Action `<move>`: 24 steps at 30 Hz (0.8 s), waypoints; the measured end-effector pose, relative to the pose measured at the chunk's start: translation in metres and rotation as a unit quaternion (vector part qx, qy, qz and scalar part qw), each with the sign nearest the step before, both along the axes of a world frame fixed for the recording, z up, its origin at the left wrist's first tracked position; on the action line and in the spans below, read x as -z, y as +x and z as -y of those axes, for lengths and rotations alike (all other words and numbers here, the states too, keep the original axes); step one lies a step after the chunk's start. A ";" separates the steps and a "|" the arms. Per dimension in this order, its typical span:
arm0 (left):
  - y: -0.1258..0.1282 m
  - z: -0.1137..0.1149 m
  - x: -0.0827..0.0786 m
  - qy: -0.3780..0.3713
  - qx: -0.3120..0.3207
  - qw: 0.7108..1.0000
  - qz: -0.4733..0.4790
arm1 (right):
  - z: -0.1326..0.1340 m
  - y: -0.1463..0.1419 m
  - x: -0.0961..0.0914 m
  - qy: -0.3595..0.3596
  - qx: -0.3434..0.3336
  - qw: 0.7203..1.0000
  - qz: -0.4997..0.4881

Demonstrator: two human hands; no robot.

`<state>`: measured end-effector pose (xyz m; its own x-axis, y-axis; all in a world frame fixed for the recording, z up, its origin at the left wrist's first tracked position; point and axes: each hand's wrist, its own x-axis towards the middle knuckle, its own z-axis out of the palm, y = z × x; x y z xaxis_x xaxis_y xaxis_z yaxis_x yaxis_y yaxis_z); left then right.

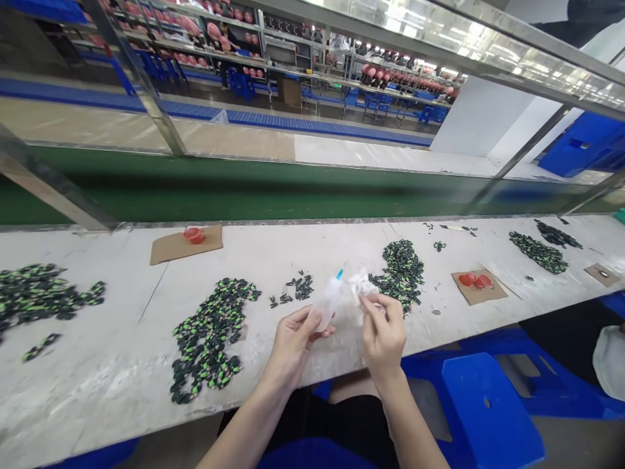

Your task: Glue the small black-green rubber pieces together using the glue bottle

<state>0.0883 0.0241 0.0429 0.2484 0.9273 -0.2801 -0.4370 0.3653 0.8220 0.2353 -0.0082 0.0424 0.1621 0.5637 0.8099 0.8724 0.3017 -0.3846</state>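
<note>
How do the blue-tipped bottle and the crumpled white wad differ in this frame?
The bottle looks translucent and smooth, while the white wad looks opaque and creased. The bottle has a blue tip; the wad shows no colored part. The bottle is in the left hand, the wad in the right hand. Both are pale and held above the table.

I watch through one camera on the wearer's head, looking forward and down over the pale worktable (pixel 131 355). The left hand (pixel 291 342) and right hand (pixel 384 333) appear close, low centre; the shelves (pixel 263 45) stand far beyond, near the top.
</note>
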 end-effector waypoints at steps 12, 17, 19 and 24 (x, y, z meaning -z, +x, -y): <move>-0.006 0.008 -0.005 0.023 0.141 0.980 0.142 | 0.019 -0.015 -0.039 0.039 -0.025 0.995 -0.087; -0.010 0.011 -0.006 0.143 0.119 0.981 0.063 | 0.000 -0.023 -0.038 0.040 -0.099 0.992 0.073; -0.016 0.012 -0.006 0.182 0.114 0.976 0.040 | -0.010 -0.015 -0.026 0.034 -0.090 0.992 0.082; -0.021 0.005 -0.002 0.204 0.074 0.976 -0.011 | -0.041 0.018 0.003 0.014 -0.069 0.992 0.105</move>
<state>0.0669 0.0193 0.0446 0.3870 0.9167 0.0992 -0.3854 0.0630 0.9206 0.2536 0.0331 0.0399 -0.0884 0.5458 0.8332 0.8821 0.4315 -0.1891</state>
